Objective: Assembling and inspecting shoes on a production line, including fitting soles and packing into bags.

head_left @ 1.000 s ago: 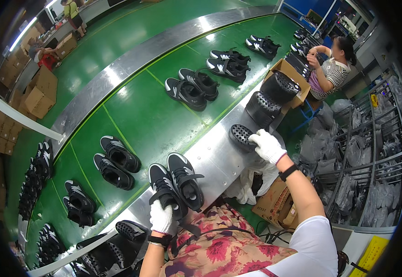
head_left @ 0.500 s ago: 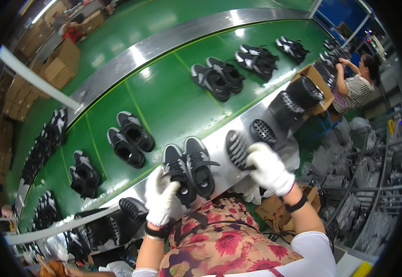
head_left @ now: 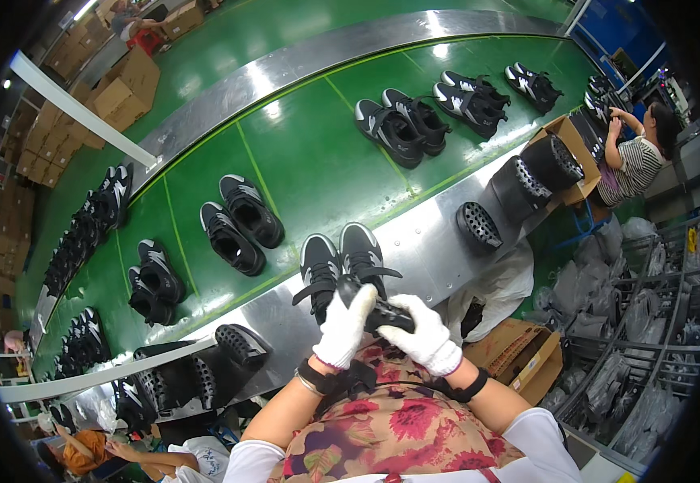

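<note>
A small black shoe insert (head_left: 384,315) is sitting at the near edge of the metal belt rim, pinched between two white-gloved hands. The left hand (head_left: 342,326) is closing around its left end with fingers pointing up; the right hand (head_left: 425,332) is gripping its right end from the side. At twelve o'clock from the hands, touching the insert, a pair of black lace-up sneakers with white soles (head_left: 342,262) is resting half on the silver rim (head_left: 422,241), half on the green conveyor belt (head_left: 310,153).

At ten o'clock, a second black pair (head_left: 239,221) is lying on the belt; farther at one o'clock, more pairs (head_left: 402,121) are riding away. At two o'clock, a black perforated shoe form (head_left: 479,225) is standing on the rim, and beyond it an open brown cardboard box (head_left: 567,157) is holding more such black forms (head_left: 551,161). At four o'clock, another cardboard box (head_left: 527,358) is sitting on the floor; its contents cannot be made out. At eight o'clock, more black perforated forms (head_left: 237,344) are lying by the rim. At two o'clock, far off, a person in a striped top (head_left: 636,153) is working.
</note>
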The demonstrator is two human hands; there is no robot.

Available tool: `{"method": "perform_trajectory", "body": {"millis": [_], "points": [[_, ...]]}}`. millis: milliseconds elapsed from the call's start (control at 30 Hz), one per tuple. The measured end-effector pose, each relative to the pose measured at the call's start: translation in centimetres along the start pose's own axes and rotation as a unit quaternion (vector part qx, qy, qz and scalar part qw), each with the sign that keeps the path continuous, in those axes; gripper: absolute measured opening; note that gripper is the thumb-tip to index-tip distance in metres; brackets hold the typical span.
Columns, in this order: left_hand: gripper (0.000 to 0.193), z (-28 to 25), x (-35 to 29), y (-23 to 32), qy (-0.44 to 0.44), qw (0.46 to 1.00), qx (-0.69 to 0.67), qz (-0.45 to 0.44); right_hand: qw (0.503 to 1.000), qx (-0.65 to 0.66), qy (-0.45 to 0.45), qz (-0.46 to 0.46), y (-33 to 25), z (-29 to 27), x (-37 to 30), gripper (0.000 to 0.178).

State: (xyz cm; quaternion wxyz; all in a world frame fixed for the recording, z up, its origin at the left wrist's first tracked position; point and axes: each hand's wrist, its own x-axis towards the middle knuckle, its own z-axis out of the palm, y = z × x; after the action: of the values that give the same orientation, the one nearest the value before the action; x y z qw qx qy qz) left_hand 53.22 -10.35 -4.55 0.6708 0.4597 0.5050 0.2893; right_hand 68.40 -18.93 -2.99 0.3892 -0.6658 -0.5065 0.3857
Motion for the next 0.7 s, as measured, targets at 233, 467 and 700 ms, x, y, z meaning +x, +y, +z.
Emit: {"method": "perform_trajectory", "body": {"millis": [233, 467, 700], "points": [[0.026, -0.7, 1.5, -2.4, -0.02, 0.799, 0.486, 0.354, 0.99, -0.083, -0.045, 0.104, 0.8, -4.2, -2.9, 0.051], [0.011, -0.2, 4.4, -2.7, -0.07, 0.701, 0.658, 0.267, 0.965, -0.138, -0.159, 0.156, -1.2, -4.5, -0.4, 0.052], [0.011, -0.7, 3.4, -1.4, -0.076, 0.772, 0.563, 0.287, 0.977, -0.197, -0.068, 0.051, 0.4, 0.3, 0.7, 0.04]]}}
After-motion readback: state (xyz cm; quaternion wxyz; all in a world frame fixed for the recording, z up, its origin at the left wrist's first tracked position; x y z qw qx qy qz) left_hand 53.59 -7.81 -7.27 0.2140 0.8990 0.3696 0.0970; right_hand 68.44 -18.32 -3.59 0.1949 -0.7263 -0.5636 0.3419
